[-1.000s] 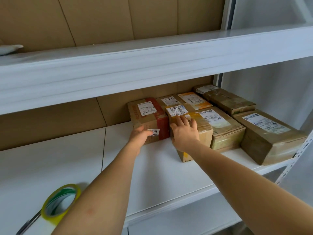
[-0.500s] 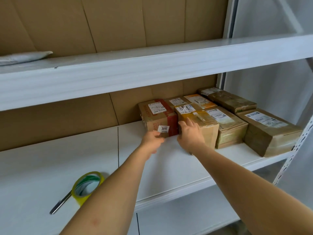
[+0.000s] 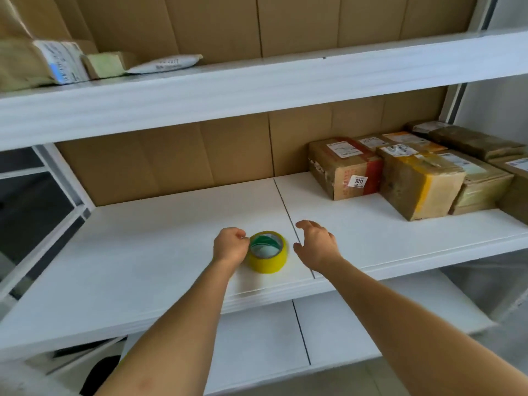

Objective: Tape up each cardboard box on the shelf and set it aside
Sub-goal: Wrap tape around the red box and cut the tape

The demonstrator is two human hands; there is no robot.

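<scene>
While the left hand (image 3: 230, 247) curls its fingers against the left rim of the yellow roll of packing tape with a green core (image 3: 267, 252), apparently pinching the edge, the roll lies flat on the white middle shelf board (image 3: 160, 252), near its front. Judged light and rigid, the roll should lift best with fingers hooked through the core. The right hand (image 3: 315, 243) hovers just right of the roll, fingers spread and loosely bent, touching nothing. Well to the right, against the back, stand the brown cardboard boxes: the red-banded box labelled 3011 (image 3: 344, 167) and the yellow-taped box (image 3: 420, 184) just beside it. Both look stiff and moderately heavy; their glossy tape may be slippery, so grip opposite side faces.
</scene>
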